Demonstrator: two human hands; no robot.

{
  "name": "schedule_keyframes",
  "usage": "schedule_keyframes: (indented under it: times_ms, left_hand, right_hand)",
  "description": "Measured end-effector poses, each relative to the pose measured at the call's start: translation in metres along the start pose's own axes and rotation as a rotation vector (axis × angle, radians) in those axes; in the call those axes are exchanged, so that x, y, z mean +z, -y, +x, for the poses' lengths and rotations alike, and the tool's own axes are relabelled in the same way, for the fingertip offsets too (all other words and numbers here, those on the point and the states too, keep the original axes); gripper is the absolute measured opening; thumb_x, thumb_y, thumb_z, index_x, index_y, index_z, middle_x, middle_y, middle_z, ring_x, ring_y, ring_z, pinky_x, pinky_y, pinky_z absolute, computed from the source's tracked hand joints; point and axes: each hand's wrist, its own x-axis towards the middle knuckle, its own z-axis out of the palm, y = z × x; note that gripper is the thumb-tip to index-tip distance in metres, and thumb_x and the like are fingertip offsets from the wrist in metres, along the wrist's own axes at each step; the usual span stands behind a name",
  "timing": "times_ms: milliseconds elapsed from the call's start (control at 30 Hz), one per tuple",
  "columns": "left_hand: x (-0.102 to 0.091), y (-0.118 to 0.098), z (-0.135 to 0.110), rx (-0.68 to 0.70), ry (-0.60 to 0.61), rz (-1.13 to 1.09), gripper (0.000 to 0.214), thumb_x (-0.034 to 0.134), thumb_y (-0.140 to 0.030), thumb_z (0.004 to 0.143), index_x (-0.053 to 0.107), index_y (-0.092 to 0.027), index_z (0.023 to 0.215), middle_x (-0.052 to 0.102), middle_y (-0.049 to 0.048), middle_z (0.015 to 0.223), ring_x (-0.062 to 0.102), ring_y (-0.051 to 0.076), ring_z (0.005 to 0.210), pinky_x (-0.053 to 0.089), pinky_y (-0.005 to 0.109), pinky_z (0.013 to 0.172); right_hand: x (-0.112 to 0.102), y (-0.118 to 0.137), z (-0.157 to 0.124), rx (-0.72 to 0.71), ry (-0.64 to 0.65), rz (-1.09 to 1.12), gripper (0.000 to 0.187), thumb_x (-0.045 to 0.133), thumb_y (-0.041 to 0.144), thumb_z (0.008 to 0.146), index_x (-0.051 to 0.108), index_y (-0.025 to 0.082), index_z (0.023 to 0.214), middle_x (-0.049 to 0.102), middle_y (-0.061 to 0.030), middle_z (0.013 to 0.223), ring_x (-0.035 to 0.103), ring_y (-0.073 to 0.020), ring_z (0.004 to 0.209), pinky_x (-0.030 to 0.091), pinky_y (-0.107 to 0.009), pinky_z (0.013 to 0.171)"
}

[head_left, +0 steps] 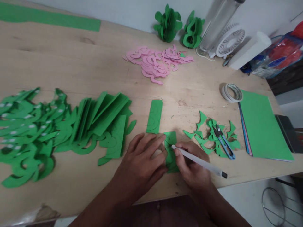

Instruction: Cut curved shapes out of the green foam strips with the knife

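Note:
My right hand (195,162) grips a white pen (201,161), its tip on a green paper strip (170,156) near the table's front edge. Spread flat, my left hand (144,157) rests with its fingertips at the strip's left side. Dark curved lines show on the strip, partly hidden by my hands. Just beyond my left hand lies another green paper piece (154,116) with a drawn curved outline. Left of that hand are folded green paper strips (104,115) and a marked green rectangle (115,138).
Blue thread snips (223,142) lie among green scraps (209,135). Coloured sheets (265,126) and a tape roll (232,93) are on the right. Pink cutouts (156,63), green paper shapes (167,23) and a small fan (230,41) stand or lie farther back; green cutouts (26,135) fill the left.

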Motion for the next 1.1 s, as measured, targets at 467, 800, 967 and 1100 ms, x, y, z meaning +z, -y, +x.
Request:
schedule_keyframes:
  times_ms: [467,800,967,1100]
  left_hand:
    - [-0.0008,-0.0003,-0.0001,-0.008,0.017,-0.018,0.016,0.058,-0.027,0.091,0.064,-0.024,0.106,0.061,0.0086,0.138,0.052,0.031,0.127,0.037,0.057,0.110]
    - [-0.0020,0.0009,0.0012,0.001,0.027,-0.011,0.014,0.058,-0.029,0.092,0.063,-0.023,0.104,0.060,0.0081,0.139,0.052,0.031,0.127,0.038,0.055,0.109]
    - [-0.0017,0.0003,0.0003,-0.006,0.036,-0.014,0.013,0.058,-0.029,0.093,0.064,-0.022,0.102,0.060,0.0080,0.139,0.051,0.031,0.128,0.037,0.055,0.111]
    - [-0.0006,0.0007,-0.0003,-0.005,0.019,-0.024,0.014,0.057,-0.030,0.093,0.064,-0.024,0.103,0.060,0.0072,0.139,0.051,0.031,0.128,0.037,0.055,0.111]
  right_hand:
    - [-0.0001,-0.0003,0.0007,-0.024,0.014,-0.023,0.010,0.054,0.021,0.094,0.062,0.022,0.089,0.071,-0.0010,0.073,0.067,-0.0167,0.065,0.053,-0.027,0.060]
    - [-0.0017,-0.0010,-0.0003,-0.040,0.013,-0.038,0.008,0.054,0.019,0.094,0.061,0.021,0.089,0.070,-0.0009,0.073,0.066,-0.0166,0.065,0.051,-0.027,0.061]
    - [-0.0013,-0.0013,-0.0007,-0.058,0.008,-0.035,0.009,0.053,0.019,0.094,0.060,0.021,0.088,0.069,-0.0009,0.073,0.066,-0.0169,0.065,0.051,-0.028,0.061]
    - [-0.0013,-0.0010,-0.0010,-0.050,0.008,-0.029,0.008,0.054,0.019,0.093,0.060,0.021,0.087,0.068,-0.0010,0.072,0.065,-0.0169,0.065,0.050,-0.028,0.061]
